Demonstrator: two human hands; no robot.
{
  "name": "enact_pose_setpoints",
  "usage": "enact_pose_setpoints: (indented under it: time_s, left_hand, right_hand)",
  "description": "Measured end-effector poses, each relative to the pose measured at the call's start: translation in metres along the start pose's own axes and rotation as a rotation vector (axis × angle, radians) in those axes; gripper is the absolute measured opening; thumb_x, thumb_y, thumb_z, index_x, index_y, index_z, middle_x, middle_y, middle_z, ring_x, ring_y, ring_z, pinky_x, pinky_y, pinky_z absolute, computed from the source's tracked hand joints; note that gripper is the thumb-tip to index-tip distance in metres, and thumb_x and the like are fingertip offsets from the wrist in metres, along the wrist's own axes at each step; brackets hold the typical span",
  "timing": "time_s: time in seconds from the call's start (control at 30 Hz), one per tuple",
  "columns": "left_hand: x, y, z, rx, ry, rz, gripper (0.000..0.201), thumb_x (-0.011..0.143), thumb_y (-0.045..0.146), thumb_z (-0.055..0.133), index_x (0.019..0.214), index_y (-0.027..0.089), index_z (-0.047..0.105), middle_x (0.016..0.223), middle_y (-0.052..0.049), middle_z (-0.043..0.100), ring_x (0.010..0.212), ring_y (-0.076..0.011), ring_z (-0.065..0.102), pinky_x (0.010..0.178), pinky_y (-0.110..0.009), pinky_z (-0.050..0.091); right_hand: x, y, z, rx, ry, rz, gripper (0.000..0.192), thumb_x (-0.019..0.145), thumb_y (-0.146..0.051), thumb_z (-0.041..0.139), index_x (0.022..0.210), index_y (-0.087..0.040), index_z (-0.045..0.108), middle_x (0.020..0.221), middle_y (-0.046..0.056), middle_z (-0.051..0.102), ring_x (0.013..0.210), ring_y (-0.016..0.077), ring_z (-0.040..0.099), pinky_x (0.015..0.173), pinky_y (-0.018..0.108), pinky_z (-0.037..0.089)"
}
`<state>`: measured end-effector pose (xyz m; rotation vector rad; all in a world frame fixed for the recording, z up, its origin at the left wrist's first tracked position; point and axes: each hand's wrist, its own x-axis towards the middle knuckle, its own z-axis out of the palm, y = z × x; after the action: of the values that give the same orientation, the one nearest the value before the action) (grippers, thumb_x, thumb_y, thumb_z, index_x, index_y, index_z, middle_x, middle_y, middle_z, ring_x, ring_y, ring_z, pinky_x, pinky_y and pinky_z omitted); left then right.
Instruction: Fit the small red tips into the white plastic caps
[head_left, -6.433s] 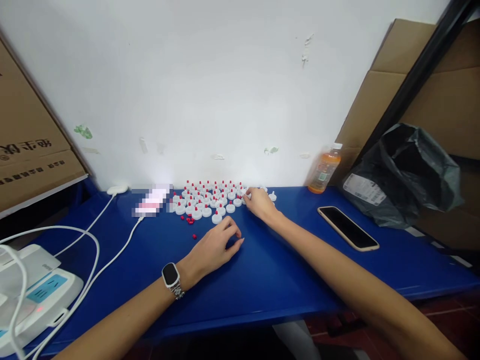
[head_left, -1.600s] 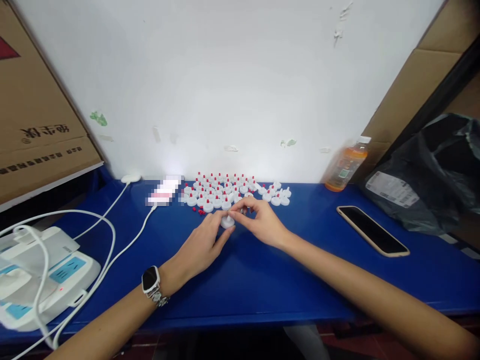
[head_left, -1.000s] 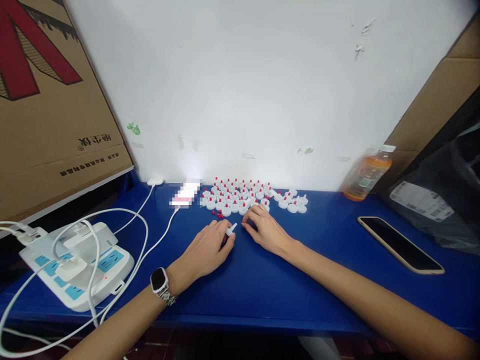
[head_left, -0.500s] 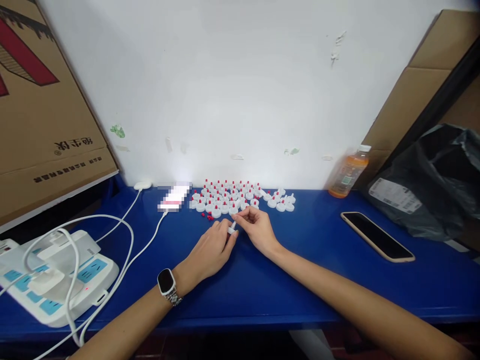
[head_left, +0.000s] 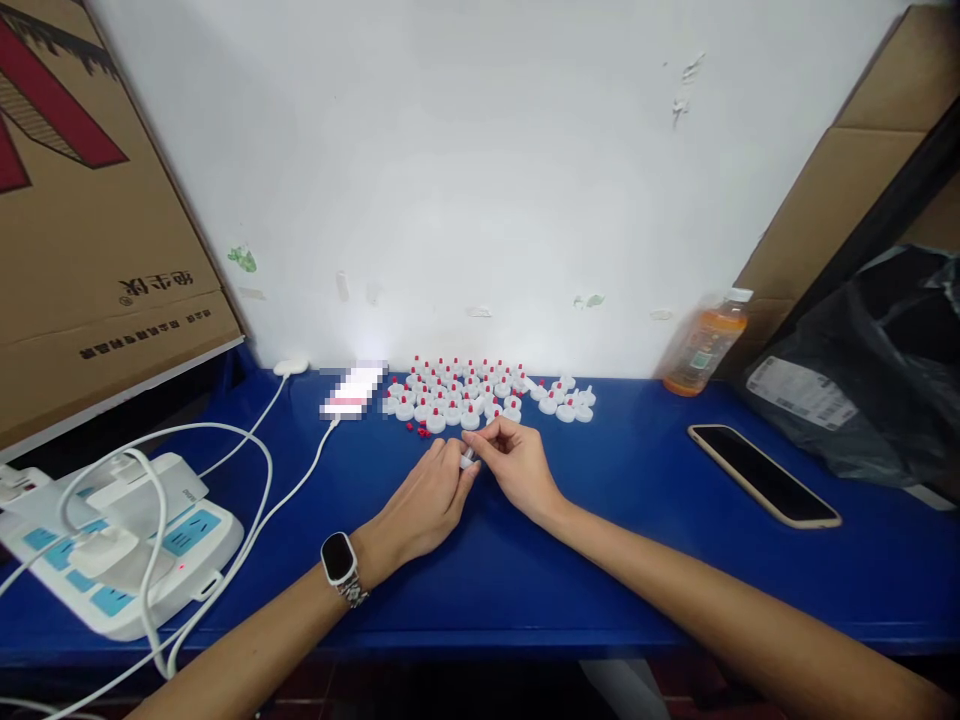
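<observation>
My left hand, with a smartwatch on the wrist, and my right hand meet over the blue table. Between their fingertips sits a small white cap; the left hand holds it and the right hand's fingers pinch at its tip. Whether a red piece is in the right fingers is too small to tell. Just behind the hands, near the wall, stands a cluster of several white caps with red tips. A few plain white caps lie to its right. Loose red bits lie at its front left.
A phone lies face up at the right, behind it an orange drink bottle and a black plastic bag. A white power strip with white cables sits at the left. Cardboard boxes lean on both sides.
My right hand fetched a white cap from the cluster and brought it to my left hand. Both hands now hold it together, closer than half a second ago. The view shifted slightly.
</observation>
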<state>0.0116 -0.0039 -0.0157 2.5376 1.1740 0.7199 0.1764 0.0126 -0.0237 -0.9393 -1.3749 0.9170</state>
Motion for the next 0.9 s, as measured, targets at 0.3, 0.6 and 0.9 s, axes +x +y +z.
enact_pose_setpoints:
  time_s: [0.3, 0.6, 0.9]
  left_hand:
    - [0.001, -0.001, -0.005, 0.055, 0.012, 0.044, 0.028, 0.105, 0.037, 0.032, 0.110, 0.017, 0.051, 0.101, -0.009, 0.057, 0.092, -0.0245, 0.053, 0.083, -0.042, 0.047]
    - [-0.008, -0.013, -0.012, 0.074, 0.018, -0.136, 0.035, 0.097, 0.038, 0.053, 0.127, 0.020, 0.048, 0.099, -0.004, 0.058, 0.088, -0.0223, 0.057, 0.080, -0.039, 0.045]
    - [-0.004, -0.009, -0.015, 0.062, -0.015, -0.126, 0.027, 0.099, 0.041, 0.049, 0.119, 0.023, 0.053, 0.094, -0.002, 0.060, 0.084, -0.0206, 0.058, 0.078, -0.036, 0.045]
  right_hand:
    - [0.003, -0.010, -0.005, 0.058, -0.146, -0.005, 0.027, 0.083, -0.043, 0.073, 0.077, -0.020, 0.061, 0.073, 0.000, 0.067, 0.067, 0.0140, 0.060, 0.064, 0.028, 0.046]
    - [0.030, -0.017, -0.030, -0.586, -0.329, -0.215, 0.008, 0.088, -0.016, 0.058, 0.083, -0.019, 0.064, 0.074, -0.001, 0.063, 0.065, 0.0123, 0.055, 0.063, 0.026, 0.042]
    - [0.040, -0.009, -0.038, -0.812, -0.248, -0.399, 0.023, 0.087, -0.016, 0.062, 0.110, -0.020, 0.061, 0.096, 0.005, 0.064, 0.093, 0.0198, 0.059, 0.089, 0.035, 0.046]
